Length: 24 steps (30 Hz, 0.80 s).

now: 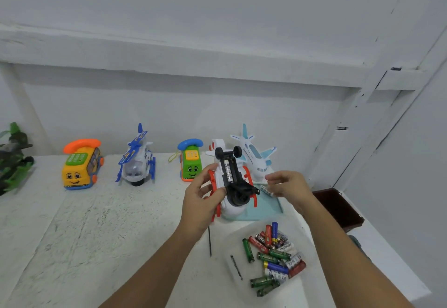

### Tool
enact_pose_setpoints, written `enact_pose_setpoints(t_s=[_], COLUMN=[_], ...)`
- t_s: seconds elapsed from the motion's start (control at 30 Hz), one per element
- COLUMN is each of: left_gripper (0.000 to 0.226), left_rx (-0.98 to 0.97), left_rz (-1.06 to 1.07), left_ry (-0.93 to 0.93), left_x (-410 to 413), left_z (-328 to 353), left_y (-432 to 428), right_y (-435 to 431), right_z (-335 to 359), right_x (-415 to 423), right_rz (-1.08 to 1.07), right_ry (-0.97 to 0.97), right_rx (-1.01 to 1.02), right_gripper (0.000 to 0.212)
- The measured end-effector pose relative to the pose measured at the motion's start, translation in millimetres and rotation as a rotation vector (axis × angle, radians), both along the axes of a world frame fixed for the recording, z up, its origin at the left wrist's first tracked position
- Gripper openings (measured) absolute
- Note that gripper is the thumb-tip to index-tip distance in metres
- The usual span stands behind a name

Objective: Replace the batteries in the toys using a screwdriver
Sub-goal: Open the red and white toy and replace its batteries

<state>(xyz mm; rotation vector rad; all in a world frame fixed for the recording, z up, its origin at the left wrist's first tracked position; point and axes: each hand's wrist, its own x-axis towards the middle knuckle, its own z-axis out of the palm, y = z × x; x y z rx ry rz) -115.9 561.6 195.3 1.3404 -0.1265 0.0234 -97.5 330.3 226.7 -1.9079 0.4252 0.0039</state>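
My left hand (202,201) grips a white and red toy helicopter (232,182) turned belly up, so its black underside and open battery bay face me. One white battery lies in the bay. To the helicopter's right, my right hand (287,186) pinches a white battery (265,190) between its fingertips. A screwdriver (210,242) lies on the table below my left wrist, its upper part hidden. A clear tray (232,247) at the lower right holds several loose batteries (273,257) in green, red, blue and white.
Along the back wall stand a yellow phone car (81,165), a blue and white helicopter (137,160), a green phone car (191,162) and a white airplane (255,155). A light blue cloth (271,207) lies under the work. A dark box (338,207) sits right; a camouflage toy (14,157) far left.
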Motion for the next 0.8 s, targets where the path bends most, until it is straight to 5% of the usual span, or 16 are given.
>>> enact_pose_setpoints(t_s=[0.27,0.4,0.63,0.8], left_gripper=[0.052,0.054,0.052,0.052], left_rx=[0.007,0.011,-0.018,-0.016], left_rz=[0.000,0.021,0.037,0.057], left_ry=[0.013,0.013,0.022,0.010], left_x=[3.2,3.8,5.4,5.1], left_z=[-14.7,-15.0,-14.3,-12.9], left_y=[-14.9,-21.4,-24.1,-27.1], right_y=[-21.9,-18.2,-5.7,15.2], right_z=[-44.9,-45.6,-5.7,36.7], right_x=[26.6,31.8,14.0,0.2], right_rz=[0.121,0.148,0.080,0.181], right_ry=[0.120,0.111,0.038,-0.082], right_rx=[-0.544,-0.617,-0.030,0.146], right_gripper=[0.028,0.019,0.015,0.014])
